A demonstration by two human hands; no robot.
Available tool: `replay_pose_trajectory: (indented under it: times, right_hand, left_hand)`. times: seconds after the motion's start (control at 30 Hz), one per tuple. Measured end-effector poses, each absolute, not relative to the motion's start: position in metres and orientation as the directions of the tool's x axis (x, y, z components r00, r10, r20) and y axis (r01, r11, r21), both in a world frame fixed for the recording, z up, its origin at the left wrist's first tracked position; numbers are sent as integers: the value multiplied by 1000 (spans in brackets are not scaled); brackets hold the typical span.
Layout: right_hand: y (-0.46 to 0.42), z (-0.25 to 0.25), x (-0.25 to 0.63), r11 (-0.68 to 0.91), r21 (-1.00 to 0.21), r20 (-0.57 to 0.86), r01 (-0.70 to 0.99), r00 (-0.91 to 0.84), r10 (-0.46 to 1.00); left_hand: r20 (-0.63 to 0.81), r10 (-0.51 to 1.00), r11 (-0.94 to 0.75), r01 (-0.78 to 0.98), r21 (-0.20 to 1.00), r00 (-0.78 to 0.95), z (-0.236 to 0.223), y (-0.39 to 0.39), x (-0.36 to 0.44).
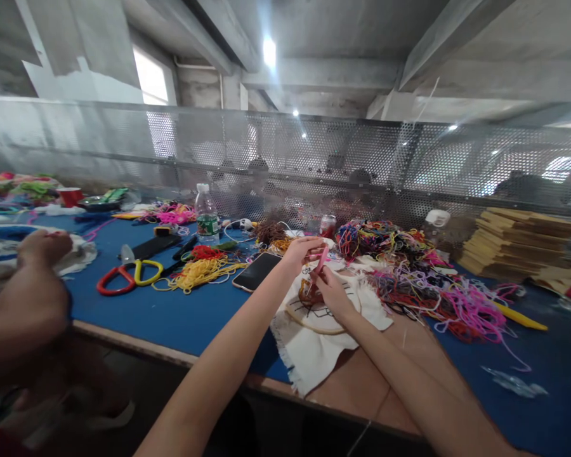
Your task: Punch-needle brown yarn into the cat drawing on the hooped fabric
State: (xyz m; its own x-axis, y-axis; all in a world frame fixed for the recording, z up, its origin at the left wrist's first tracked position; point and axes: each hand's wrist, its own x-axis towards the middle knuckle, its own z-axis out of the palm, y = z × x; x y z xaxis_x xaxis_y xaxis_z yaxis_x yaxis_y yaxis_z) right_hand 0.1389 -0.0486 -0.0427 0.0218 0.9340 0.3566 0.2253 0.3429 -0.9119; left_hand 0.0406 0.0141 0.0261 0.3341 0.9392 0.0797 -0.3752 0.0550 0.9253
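My right hand (334, 291) is closed around a pink punch needle (321, 259), its thin metal tip pointing down at the cloth. Beneath it lies a white fabric (309, 363) with frayed edges, stretched in a round wooden embroidery hoop (316, 326). Black lines and a patch of brown yarn (306, 291) mark the fabric. My left hand (305, 252) hovers by the upper end of the punch needle, fingers reaching out and slightly apart; whether it touches the tool or a thread cannot be made out.
Left of my arms are a phone (257, 271), yellow yarn (190, 276), red-and-yellow-handled scissors (132, 277) and a bottle (206, 216). Tangled yarn (385, 244), a yellow tool (521, 316) and stacked brown cardboard (518, 244) lie right. A co-worker's arm (38, 285) rests at far left.
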Motion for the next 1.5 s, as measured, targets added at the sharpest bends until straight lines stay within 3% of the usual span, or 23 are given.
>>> replay_pose_trajectory:
  times: [0.17,0.43,1.03,1.2,1.33,1.5]
  right_hand:
    - [-54,-41,137,362,-886,383,288,17,923]
    - [-55,-42,138,435,-749,473,500,-57,879]
    - [-56,-38,135,466,-721,507,513,-68,859]
    - [-58,-35,133,470,-695,513,544,-83,854]
    - [-61,-35,130,458,-659,500,597,-107,859]
    - [-61,-38,131,449,-646,487,617,-120,865]
  left_hand:
    - [73,950,61,-410,910,304,26,12,41]
    - [68,951,89,-479,873,301,29,13,39]
    - [-8,964,142,-493,858,264,29,16,31]
    - [29,963,114,-505,855,266,27,18,29]
    - [126,960,-2,-446,895,249,24,24,26]
    - [98,950,-26,-237,971,297,20,35,24]
